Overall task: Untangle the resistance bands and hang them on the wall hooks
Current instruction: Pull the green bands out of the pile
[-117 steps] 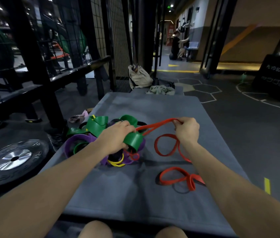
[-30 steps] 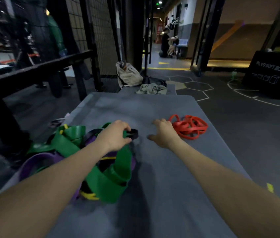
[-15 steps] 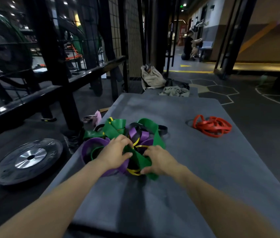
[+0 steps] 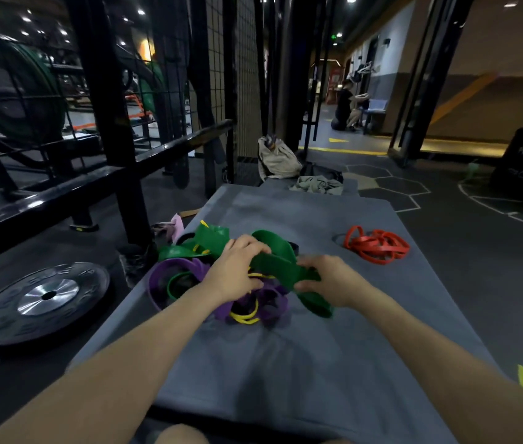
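Both hands [image 4: 237, 270] gripping wide green band [image 4: 281, 267] atop tangled pile [image 4: 221, 283].

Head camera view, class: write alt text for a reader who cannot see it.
Both hands grip a wide green band: left hand and right hand pull it from a tangle of purple, yellow and green bands on a grey mat. A coiled red band lies apart, to the right.
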### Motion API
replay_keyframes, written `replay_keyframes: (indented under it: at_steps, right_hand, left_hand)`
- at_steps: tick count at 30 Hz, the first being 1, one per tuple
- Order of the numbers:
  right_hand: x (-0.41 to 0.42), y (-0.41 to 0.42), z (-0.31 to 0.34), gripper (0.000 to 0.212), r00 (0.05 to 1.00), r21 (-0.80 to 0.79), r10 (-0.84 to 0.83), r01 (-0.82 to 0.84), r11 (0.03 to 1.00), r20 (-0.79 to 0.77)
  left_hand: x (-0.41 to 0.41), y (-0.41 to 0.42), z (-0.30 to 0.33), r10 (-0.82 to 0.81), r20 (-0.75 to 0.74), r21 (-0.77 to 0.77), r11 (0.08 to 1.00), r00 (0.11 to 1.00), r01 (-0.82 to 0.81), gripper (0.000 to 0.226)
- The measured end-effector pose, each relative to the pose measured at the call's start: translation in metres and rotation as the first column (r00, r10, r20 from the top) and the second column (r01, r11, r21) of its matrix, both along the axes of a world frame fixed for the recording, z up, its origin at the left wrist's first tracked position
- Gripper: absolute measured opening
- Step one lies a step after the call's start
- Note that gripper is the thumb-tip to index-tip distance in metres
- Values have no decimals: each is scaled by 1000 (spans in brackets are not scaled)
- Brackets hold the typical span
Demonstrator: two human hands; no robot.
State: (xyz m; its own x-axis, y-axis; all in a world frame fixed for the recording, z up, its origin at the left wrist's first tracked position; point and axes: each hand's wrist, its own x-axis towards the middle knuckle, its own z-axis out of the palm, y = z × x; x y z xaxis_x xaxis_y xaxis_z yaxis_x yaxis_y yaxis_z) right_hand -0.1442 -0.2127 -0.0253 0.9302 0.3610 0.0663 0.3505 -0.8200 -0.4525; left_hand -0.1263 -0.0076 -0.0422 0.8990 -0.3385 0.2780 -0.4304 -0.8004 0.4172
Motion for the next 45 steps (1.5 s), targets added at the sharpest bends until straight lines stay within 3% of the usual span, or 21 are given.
replay_keyframes:
  at_steps: [4,8,10,13,16,19,22,25,27,30,32,34,37,40,42,45]
  right_hand:
    - [-13,-22,19,13,995,145,-36,22,989,93]
    - [-23,-42,38,14,983,251,-83,39,967,166]
    - [-28,-51,45,12,979,339,-121,58,939,166]
    - [-33,-65,51,10,965,469,-203,103,877,167]
    - [-35,-75,54,8,953,613,-272,134,779,138]
    - [-35,-80,55,8,934,696,-335,160,700,122]
    - [-29,-77,53,6,921,778,-385,202,595,55]
    - [-20,-70,49,13,898,704,-434,266,658,66]
    - [-11,-65,41,21,876,608,-479,351,712,56]
    - [2,-65,21,31,845,490,-535,466,737,0]
    - [10,-65,8,34,835,419,-549,505,754,-19]
    - [19,-65,-4,34,847,298,-530,514,805,-30]
    - [33,-57,-22,28,866,53,-489,496,867,-100]
    - [41,-39,-33,35,867,-195,-497,481,855,-41]
    - [45,-21,-34,41,882,-236,-465,470,850,83]
    - [55,12,-35,36,946,-160,-285,309,938,158]
  left_hand:
    - [2,-32,7,-81,16,-13,997,997,81,87]
    - [3,-58,3,-106,-24,-162,982,994,101,101]
    - [4,-67,6,-67,3,-180,981,998,66,94]
    - [7,-70,13,48,97,-38,998,994,-44,70]
    - [11,-72,20,135,94,-5,991,986,-136,41]
    - [15,-77,17,138,-89,-91,985,986,-146,24]
    - [4,-86,5,-68,-349,-353,933,935,-64,20]
    - [-22,-100,-4,-285,-572,-613,771,769,-170,18]
    - [-28,-108,-5,-305,-593,-622,761,745,-184,23]
    - [-14,-109,-7,-132,-440,-392,918,888,-57,38]
    - [-6,-103,-5,-77,-291,-159,987,954,31,25]
    - [6,-90,-5,-46,-220,-31,999,975,40,19]
    - [22,-59,4,61,-68,60,997,996,-57,24]
    - [40,-17,1,191,-24,101,977,981,-187,25]
    - [46,7,-7,244,-82,130,964,966,-233,23]
    - [48,28,-23,268,-134,141,958,954,-250,28]
